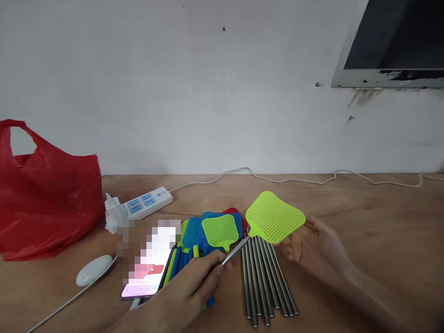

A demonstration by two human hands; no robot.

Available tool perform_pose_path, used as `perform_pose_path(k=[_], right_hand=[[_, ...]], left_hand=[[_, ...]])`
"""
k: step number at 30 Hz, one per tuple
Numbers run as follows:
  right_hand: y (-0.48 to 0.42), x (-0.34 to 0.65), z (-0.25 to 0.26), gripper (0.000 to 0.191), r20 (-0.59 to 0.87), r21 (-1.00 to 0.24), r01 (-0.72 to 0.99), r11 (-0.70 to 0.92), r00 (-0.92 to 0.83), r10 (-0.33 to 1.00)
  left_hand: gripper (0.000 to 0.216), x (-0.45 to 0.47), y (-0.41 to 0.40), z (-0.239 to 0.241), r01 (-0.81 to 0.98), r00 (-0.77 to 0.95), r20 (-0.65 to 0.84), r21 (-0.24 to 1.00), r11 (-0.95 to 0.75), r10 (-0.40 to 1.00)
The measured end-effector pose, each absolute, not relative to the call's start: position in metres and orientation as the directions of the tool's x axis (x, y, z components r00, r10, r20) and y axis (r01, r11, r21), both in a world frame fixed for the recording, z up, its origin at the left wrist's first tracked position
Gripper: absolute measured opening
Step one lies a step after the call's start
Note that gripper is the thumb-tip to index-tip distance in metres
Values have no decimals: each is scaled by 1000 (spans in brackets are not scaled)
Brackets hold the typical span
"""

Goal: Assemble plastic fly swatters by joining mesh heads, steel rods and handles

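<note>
Head view, left hand (199, 277) clutching swatter (275, 217), right hand (322, 245), hold unclear, metal rods (260, 261) between, phone (140, 289) nearby

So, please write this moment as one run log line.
left hand: grips metal rod | right hand: at edge of green mesh head, contact unclear | nearby: other metal rods, blue and green tubes
</note>
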State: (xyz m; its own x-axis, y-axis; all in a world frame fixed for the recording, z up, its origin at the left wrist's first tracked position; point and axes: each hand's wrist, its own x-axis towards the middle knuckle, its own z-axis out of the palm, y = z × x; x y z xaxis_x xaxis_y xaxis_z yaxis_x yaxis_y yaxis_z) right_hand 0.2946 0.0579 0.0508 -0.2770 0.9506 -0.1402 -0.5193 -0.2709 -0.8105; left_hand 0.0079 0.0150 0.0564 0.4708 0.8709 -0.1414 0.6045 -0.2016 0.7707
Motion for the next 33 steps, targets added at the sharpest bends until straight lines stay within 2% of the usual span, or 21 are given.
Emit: perform_pose_path(k=[3, 7, 11, 17, 22, 28, 30, 33], right_hand=[[45, 276, 44, 30, -92, -818, -508, -271, -350, 932], [36, 251, 33, 30, -24, -923, -363, -130, -282, 959], [40, 240, 24, 28, 4, -952, -299, -62, -216, 976], [39, 239, 20, 31, 22, -955, -294, -39, -200, 980], [35, 237, 20, 32, 26, -943, -331, -47, -213, 977], [43, 242, 26, 34, 1, -899, -437, -33, -78, 997], [49, 248, 30, 34, -22, -895, -446, -21, -4, 1000], [58, 261, 37, 36, -85, -912, -406, -56, 53, 995]], left_hand=[[37, 16, 19, 58, 545, 463, -135, 823, -161, 876], [36, 27, 20, 55, 514, 475, -126, 843, -158, 871], [36, 29, 19, 48, 513, 499, -152, 845, -150, 853], [39, 31, 20, 47, 518, 532, -193, 844, -137, 825], [36, 35, 21, 54, 462, 562, -143, 871, -166, 815], [43, 29, 18, 54, 441, 551, -241, 897, -35, 799], [41, 26, 17, 54, 469, 521, -150, 873, -135, 840], [32, 18, 19, 55, 581, 459, 101, 718, -384, 883]])
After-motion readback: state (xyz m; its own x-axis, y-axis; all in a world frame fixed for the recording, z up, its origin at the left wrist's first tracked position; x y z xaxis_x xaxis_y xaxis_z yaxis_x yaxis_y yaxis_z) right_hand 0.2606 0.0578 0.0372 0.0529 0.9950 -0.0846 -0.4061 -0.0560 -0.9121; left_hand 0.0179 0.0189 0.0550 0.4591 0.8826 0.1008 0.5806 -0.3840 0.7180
